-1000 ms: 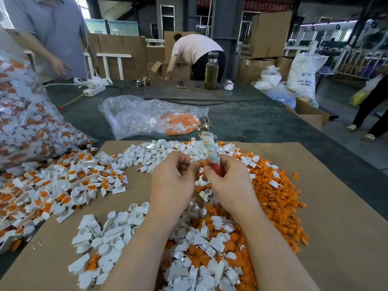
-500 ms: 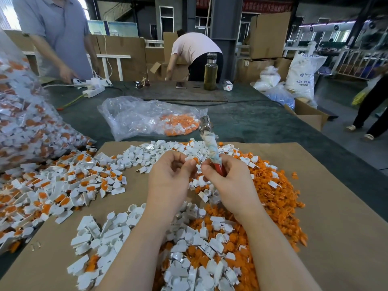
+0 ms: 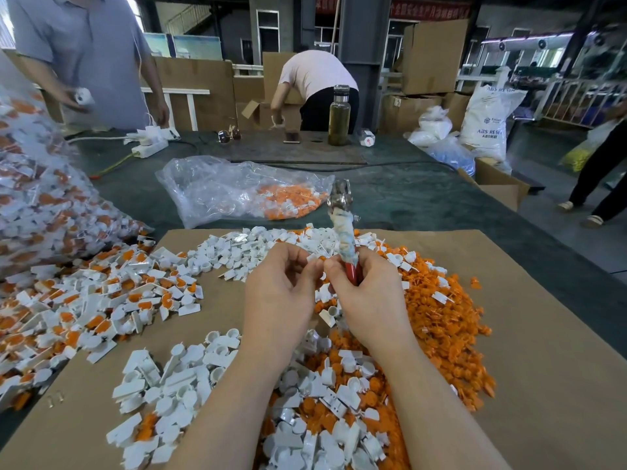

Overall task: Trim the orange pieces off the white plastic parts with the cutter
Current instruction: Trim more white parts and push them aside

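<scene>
My right hand (image 3: 368, 293) grips the cutter (image 3: 342, 225), which has a red handle wrapped in white tape and metal jaws pointing up and away. My left hand (image 3: 280, 290) pinches a small white plastic part (image 3: 314, 257) with an orange piece, held against my right thumb in the middle of the view. Under both hands lies a heap of cut orange pieces (image 3: 437, 317) mixed with white parts. Trimmed white parts (image 3: 169, 395) lie at the lower left. Untrimmed white-and-orange parts (image 3: 84, 307) are spread at the left.
Everything lies on a brown cardboard sheet (image 3: 543, 368) on a dark table. A full clear bag of parts (image 3: 40, 198) stands at the left, a flatter bag (image 3: 237, 188) behind the pile. A bottle (image 3: 339, 117), a power strip (image 3: 149, 147) and two people are at the table's far side.
Both hands have stayed together over the pile with only small finger shifts on the part. The person at the far left has lifted a small white object.
</scene>
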A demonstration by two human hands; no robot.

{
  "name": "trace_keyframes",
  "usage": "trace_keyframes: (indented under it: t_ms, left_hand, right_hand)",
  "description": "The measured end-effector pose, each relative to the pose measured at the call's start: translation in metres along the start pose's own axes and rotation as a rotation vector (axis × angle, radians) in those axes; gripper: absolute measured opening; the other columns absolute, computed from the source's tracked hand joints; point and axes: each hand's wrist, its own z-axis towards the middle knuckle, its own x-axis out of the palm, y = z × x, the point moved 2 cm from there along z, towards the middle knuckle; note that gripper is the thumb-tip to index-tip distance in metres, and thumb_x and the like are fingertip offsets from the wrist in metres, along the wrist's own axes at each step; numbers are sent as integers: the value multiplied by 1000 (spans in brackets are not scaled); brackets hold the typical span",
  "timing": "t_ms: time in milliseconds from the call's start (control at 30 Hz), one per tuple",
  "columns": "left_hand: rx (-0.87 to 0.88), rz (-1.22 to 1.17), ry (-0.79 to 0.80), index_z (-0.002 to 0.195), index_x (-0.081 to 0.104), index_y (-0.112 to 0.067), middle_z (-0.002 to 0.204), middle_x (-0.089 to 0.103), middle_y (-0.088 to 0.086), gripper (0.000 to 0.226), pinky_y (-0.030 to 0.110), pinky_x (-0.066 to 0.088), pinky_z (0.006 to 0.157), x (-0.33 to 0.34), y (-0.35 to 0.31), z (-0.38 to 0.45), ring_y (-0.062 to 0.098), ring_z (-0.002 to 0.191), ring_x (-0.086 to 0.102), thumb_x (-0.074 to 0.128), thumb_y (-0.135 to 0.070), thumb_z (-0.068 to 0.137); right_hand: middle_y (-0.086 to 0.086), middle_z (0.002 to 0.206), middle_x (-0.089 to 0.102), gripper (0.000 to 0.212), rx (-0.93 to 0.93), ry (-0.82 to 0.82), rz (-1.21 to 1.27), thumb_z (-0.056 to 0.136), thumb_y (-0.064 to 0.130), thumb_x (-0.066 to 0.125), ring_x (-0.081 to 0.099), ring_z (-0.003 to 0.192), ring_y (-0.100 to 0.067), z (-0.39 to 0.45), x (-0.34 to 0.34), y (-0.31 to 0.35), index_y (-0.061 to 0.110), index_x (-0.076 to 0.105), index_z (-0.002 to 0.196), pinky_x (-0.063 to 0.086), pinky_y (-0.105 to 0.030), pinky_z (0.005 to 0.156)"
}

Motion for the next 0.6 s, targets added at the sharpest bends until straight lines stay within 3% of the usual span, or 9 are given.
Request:
trace_keyframes:
  t_ms: [67, 233, 333, 433, 500, 600]
  left_hand:
    - [25, 16, -8, 80, 59, -29, 73, 67, -7, 14, 22, 51, 59, 0, 0, 0, 8, 69, 62, 69, -28, 91]
    - [18, 4, 7, 80, 59, -27, 74, 68, -4, 15, 25, 52, 61, 0, 2, 1, 11, 70, 64, 68, -24, 92]
    - [-42, -128, 31, 82, 61, -20, 75, 71, -2, 13, 24, 53, 65, -2, 5, 5, 11, 71, 68, 66, -16, 93]
    - [-96, -335, 52, 81, 62, -15, 70, 70, -3, 13, 25, 56, 72, -9, 8, 10, 13, 70, 69, 66, -12, 93]
    - [-121, -437, 65, 82, 62, -13, 70, 70, -3, 11, 24, 56, 71, -13, 11, 12, 13, 69, 69, 65, -11, 93]
    - [-150, -537, 51, 83, 62, -12, 68, 69, -3, 10, 28, 54, 73, -17, 13, 16, 11, 66, 68, 64, -8, 92]
  right_hand:
    - [30, 58, 53, 30, -4, -4, 5, 92, 30, 64, 51, 54, 5, 0, 0, 0, 30, 47, 67, 39, -10, 49]
    - [24, 58, 55, 24, 25, 43, 26, 92, 31, 64, 51, 53, 2, 1, 0, 1, 26, 54, 70, 39, -12, 47]
    - [14, 68, 61, 8, 98, 192, 125, 91, 30, 65, 55, 61, 1, 2, -6, -1, 22, 66, 88, 42, -14, 56]
    - [2, 75, 62, 12, 168, 360, 186, 88, 28, 68, 52, 57, 3, 0, -14, -3, 19, 67, 96, 40, -13, 53]
    - [-12, 84, 64, 27, 196, 443, 162, 82, 33, 68, 58, 67, -6, -2, -18, -3, 14, 66, 101, 45, -20, 57]
    - [-19, 108, 66, 36, 213, 544, 108, 80, 35, 68, 65, 89, -27, -3, -20, -3, 12, 65, 108, 53, -41, 82]
